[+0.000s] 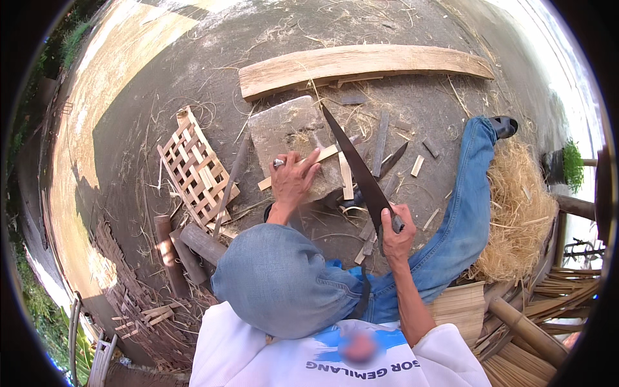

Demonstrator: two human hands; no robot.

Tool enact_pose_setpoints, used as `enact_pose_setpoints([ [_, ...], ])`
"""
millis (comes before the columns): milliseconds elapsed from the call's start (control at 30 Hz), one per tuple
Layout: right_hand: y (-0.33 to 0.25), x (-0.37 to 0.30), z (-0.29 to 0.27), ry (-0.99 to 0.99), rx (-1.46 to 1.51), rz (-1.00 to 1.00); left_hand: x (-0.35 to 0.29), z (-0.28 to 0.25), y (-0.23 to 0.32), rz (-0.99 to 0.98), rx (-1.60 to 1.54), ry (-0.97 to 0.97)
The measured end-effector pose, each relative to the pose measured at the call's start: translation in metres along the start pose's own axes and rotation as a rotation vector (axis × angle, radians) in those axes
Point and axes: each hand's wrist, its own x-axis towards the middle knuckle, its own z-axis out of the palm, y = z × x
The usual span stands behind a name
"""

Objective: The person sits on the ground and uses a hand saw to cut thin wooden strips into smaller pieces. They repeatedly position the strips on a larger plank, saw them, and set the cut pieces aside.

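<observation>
My left hand (293,182) holds a pale wooden strip (327,153) down across a flat, worn block (278,126). Its fingers are bent over the strip, and one wears a ring. In my right hand (398,237) is the handle of a handsaw (353,158). The long dark blade slants away to the upper left, its tip near the block's far right corner. The blade passes close to the strip's right end; I cannot tell whether they touch. Another pale strip (346,175) lies just left of the blade, and a dark knife-like blade (394,159) lies to its right.
A long thick plank (367,62) lies beyond the block. To the left are a woven slat panel (196,169) and several short round logs (201,244). Offcuts (418,166) and shavings litter the ground. Past my stretched right leg (465,193) sits a heap of straw-like shavings (516,216).
</observation>
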Motion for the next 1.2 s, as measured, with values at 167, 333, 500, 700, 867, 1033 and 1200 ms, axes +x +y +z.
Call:
enact_pose_setpoints([
  [167, 0.010, -0.012, -0.001, -0.083, -0.075, -0.038, -0.001, 0.003, -0.003, 0.027, 0.033, 0.021],
  [333, 0.013, -0.024, -0.008, -0.100, -0.091, -0.019, 0.003, 0.010, 0.000, 0.020, 0.030, -0.010],
  [500, 0.013, -0.034, -0.015, -0.124, -0.149, -0.038, 0.000, 0.007, -0.004, 0.029, 0.061, 0.011],
  [700, 0.015, -0.007, 0.009, -0.163, -0.203, -0.084, 0.007, 0.006, 0.000, 0.048, 0.028, -0.026],
  [867, 0.016, -0.022, -0.001, -0.197, -0.255, -0.082, 0.001, 0.011, -0.007, 0.058, 0.095, 0.024],
  [1033, 0.017, -0.014, 0.012, -0.187, -0.234, -0.072, 0.003, 0.010, -0.006, 0.029, 0.037, -0.013],
  [1200, 0.022, -0.001, 0.017, -0.203, -0.294, -0.121, 0.005, 0.010, -0.005, 0.043, 0.060, -0.018],
])
